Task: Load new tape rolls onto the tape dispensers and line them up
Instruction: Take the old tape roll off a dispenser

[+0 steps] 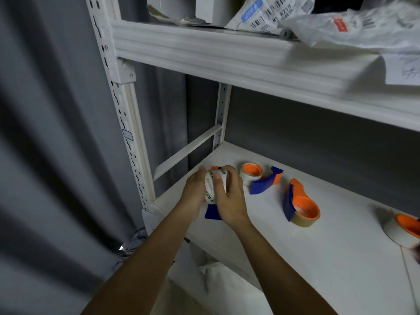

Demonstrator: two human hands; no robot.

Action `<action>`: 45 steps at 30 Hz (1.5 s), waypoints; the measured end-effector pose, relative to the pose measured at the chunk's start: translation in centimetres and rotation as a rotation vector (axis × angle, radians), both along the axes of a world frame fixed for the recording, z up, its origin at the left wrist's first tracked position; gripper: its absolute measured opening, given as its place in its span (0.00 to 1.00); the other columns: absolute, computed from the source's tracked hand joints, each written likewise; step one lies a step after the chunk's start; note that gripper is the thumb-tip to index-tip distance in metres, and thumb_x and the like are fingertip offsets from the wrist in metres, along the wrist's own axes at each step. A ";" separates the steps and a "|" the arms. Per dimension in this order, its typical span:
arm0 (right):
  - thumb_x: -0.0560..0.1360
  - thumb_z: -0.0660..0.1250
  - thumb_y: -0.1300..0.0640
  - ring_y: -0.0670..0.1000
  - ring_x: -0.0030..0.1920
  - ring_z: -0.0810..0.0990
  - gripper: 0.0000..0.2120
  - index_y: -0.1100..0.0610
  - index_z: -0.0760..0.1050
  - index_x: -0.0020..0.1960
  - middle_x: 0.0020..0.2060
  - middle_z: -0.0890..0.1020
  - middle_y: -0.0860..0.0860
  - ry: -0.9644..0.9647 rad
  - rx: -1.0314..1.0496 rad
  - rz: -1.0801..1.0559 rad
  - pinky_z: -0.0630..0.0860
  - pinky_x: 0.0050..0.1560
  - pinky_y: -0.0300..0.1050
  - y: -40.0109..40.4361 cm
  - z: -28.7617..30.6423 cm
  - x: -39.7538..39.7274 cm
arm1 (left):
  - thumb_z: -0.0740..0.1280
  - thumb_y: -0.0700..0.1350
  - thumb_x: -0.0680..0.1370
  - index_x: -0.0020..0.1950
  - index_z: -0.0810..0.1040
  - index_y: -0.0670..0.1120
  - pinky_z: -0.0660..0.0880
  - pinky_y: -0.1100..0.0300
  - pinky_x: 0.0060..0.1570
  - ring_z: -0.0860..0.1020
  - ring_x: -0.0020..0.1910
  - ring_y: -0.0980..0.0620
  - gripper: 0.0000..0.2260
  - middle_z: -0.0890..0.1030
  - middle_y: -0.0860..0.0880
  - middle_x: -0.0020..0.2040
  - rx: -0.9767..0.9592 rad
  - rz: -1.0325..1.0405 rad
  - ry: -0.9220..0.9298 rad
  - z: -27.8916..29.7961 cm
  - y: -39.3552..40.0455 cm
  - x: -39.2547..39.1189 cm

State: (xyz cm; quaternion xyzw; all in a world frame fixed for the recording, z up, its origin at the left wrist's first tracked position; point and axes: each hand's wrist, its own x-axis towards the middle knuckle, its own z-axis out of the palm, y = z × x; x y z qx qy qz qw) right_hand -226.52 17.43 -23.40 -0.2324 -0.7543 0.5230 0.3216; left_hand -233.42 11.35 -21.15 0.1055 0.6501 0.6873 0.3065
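Note:
Both my hands hold one white tape roll [210,186] with green print at the left end of the white shelf [318,246]. My left hand [193,194] grips it from the left and my right hand [229,196] from the right, thumb across the roll. Under my hands a blue-and-orange dispenser [212,212] shows only its blue handle and an orange tip. To the right stand a loaded dispenser [261,179], another loaded one [301,206] lying askew, and a third [404,229] cut off by the frame's right edge.
An upper shelf [250,60] holds plastic mailing bags [341,23] and overhangs the work area. The white slotted upright [127,123] stands at the left, with a grey curtain [45,133] beyond it. White bags [218,276] lie below the shelf.

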 end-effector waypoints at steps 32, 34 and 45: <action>0.69 0.71 0.40 0.62 0.70 0.59 0.44 0.51 0.51 0.76 0.73 0.57 0.57 -0.777 0.484 0.246 0.65 0.66 0.59 -0.4 -7.2 -11.4 | 0.61 0.52 0.79 0.32 0.72 0.43 0.67 0.60 0.36 0.72 0.35 0.50 0.19 0.71 0.46 0.34 -0.593 -0.156 0.963 -3.5 -17.1 -6.6; 0.67 0.72 0.40 0.63 0.71 0.57 0.48 0.50 0.49 0.76 0.74 0.54 0.57 -0.779 0.431 0.278 0.63 0.67 0.59 -0.6 -7.4 -11.5 | 0.61 0.52 0.79 0.33 0.73 0.42 0.67 0.59 0.37 0.73 0.36 0.49 0.18 0.71 0.46 0.35 -0.608 -0.164 0.988 -3.8 -17.6 -7.0; 0.75 0.67 0.56 0.52 0.75 0.48 0.36 0.45 0.52 0.76 0.76 0.50 0.52 -0.375 0.462 0.358 0.50 0.71 0.45 -3.0 -4.3 -6.1 | 0.59 0.48 0.80 0.31 0.68 0.45 0.64 0.60 0.39 0.69 0.34 0.52 0.18 0.67 0.50 0.33 -0.495 -0.253 1.096 -3.2 -16.5 -7.6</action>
